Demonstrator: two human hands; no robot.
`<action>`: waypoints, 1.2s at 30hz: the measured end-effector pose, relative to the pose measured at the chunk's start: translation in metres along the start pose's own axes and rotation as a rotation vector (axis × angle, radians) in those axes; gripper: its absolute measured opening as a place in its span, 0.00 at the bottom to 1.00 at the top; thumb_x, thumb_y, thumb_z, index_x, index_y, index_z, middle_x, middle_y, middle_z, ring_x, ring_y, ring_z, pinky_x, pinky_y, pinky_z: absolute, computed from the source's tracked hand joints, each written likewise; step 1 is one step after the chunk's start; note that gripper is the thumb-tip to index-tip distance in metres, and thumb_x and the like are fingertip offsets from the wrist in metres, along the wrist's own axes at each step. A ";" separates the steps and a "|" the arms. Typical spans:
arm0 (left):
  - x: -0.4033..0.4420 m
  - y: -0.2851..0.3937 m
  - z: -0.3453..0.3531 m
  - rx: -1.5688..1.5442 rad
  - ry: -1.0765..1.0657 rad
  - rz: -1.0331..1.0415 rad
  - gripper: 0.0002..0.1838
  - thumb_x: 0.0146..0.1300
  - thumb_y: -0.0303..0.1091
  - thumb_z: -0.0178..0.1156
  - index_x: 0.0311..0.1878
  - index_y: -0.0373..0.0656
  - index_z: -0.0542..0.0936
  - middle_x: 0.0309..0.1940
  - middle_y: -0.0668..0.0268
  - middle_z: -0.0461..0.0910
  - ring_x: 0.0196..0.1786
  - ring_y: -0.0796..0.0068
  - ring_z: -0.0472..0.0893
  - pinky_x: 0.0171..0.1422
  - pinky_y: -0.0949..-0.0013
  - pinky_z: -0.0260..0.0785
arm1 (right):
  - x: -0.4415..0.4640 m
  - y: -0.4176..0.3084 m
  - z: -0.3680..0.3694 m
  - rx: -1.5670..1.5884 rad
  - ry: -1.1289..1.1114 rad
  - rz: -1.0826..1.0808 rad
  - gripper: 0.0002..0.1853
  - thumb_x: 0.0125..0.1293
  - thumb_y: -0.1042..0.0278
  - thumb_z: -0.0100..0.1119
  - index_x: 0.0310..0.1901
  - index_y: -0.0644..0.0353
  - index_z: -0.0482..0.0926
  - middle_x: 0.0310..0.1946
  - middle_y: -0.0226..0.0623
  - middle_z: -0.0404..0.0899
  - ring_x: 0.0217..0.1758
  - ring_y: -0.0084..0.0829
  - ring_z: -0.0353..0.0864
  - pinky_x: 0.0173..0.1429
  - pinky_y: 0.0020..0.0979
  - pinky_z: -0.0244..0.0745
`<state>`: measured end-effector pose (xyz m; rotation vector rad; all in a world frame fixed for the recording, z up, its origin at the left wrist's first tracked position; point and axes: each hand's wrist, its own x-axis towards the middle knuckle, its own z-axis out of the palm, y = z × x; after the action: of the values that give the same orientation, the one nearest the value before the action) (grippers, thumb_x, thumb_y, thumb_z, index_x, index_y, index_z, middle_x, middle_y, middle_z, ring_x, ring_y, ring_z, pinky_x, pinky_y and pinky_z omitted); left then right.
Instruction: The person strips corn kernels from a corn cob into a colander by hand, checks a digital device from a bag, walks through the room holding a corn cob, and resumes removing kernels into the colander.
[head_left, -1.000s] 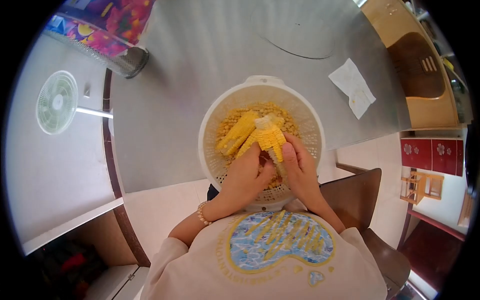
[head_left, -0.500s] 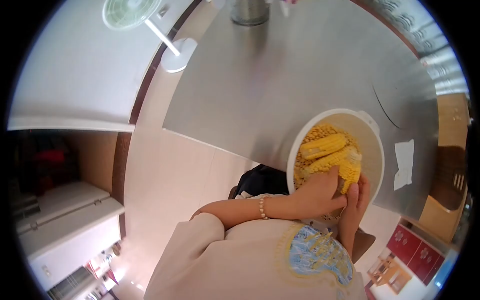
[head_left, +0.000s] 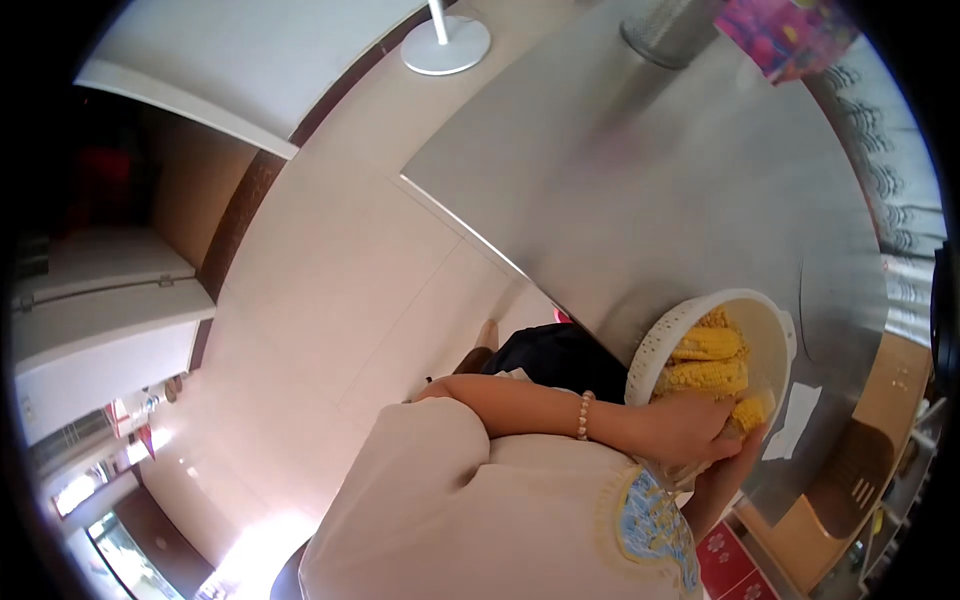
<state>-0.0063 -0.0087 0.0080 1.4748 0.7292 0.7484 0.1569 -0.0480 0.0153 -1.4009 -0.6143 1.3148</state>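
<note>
A white perforated basket (head_left: 655, 345) sits at the table's near edge, holding loose kernels and yellow corn cobs (head_left: 705, 376). My left hand (head_left: 690, 425), below a beaded bracelet (head_left: 585, 415), has its fingers closed on a partly stripped corn cob (head_left: 750, 412) over the basket's near side. Mostly hidden behind it, my right hand (head_left: 742, 462) wraps round the same cob from the right.
The grey table (head_left: 620, 190) carries a white tissue (head_left: 793, 422), a dark strand (head_left: 802, 310), a mesh holder (head_left: 668, 35) and a colourful package (head_left: 785, 35). A wooden chair (head_left: 850, 450) stands at the right, a fan base (head_left: 446, 46) at the top.
The view has swung left, so the basket and both hands appear farther right and lower. The cob in my hands is now tilted differently, and my left hand covers more of my right.
</note>
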 end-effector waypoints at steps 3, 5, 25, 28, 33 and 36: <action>0.003 -0.004 0.003 0.136 -0.057 0.055 0.34 0.61 0.49 0.54 0.53 0.22 0.64 0.21 0.45 0.77 0.27 0.47 0.79 0.33 0.54 0.71 | -0.002 -0.007 -0.001 -0.069 0.015 0.005 0.29 0.70 0.47 0.43 0.61 0.64 0.64 0.57 0.42 0.70 0.58 0.35 0.72 0.60 0.37 0.68; 0.006 -0.004 0.002 0.216 -0.038 0.076 0.33 0.61 0.48 0.53 0.53 0.21 0.64 0.21 0.45 0.77 0.26 0.47 0.79 0.32 0.54 0.71 | 0.003 -0.004 0.002 -0.117 0.030 -0.012 0.27 0.70 0.48 0.44 0.59 0.63 0.66 0.54 0.42 0.73 0.55 0.34 0.74 0.58 0.35 0.69; 0.000 -0.008 0.019 0.401 -0.050 0.422 0.12 0.53 0.36 0.56 0.27 0.35 0.79 0.34 0.39 0.70 0.35 0.44 0.77 0.39 0.49 0.69 | 0.000 -0.014 0.006 -0.861 -0.038 -0.461 0.17 0.69 0.61 0.51 0.52 0.66 0.73 0.42 0.37 0.77 0.44 0.26 0.74 0.48 0.28 0.69; 0.001 0.012 0.008 0.383 -0.081 0.326 0.11 0.54 0.36 0.55 0.27 0.36 0.77 0.34 0.40 0.68 0.35 0.44 0.75 0.39 0.49 0.68 | -0.001 -0.023 0.014 -0.546 -0.038 -0.265 0.15 0.69 0.63 0.51 0.49 0.66 0.74 0.41 0.34 0.76 0.42 0.23 0.73 0.45 0.26 0.69; 0.015 0.053 -0.001 0.347 -0.182 0.012 0.16 0.58 0.38 0.53 0.37 0.30 0.69 0.27 0.43 0.74 0.32 0.48 0.77 0.38 0.53 0.68 | -0.002 -0.037 0.020 -0.290 -0.025 -0.247 0.15 0.69 0.62 0.50 0.50 0.64 0.72 0.41 0.32 0.76 0.40 0.20 0.74 0.42 0.23 0.71; 0.023 0.049 0.006 0.476 -0.200 0.183 0.19 0.58 0.38 0.53 0.39 0.28 0.66 0.25 0.45 0.76 0.31 0.49 0.77 0.38 0.55 0.69 | -0.002 -0.040 0.009 -0.206 -0.064 -0.214 0.16 0.70 0.61 0.48 0.51 0.65 0.71 0.41 0.33 0.76 0.39 0.20 0.74 0.41 0.22 0.71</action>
<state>0.0125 0.0050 0.0573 2.0388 0.6504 0.5731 0.1599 -0.0347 0.0540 -1.4173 -0.9381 1.1530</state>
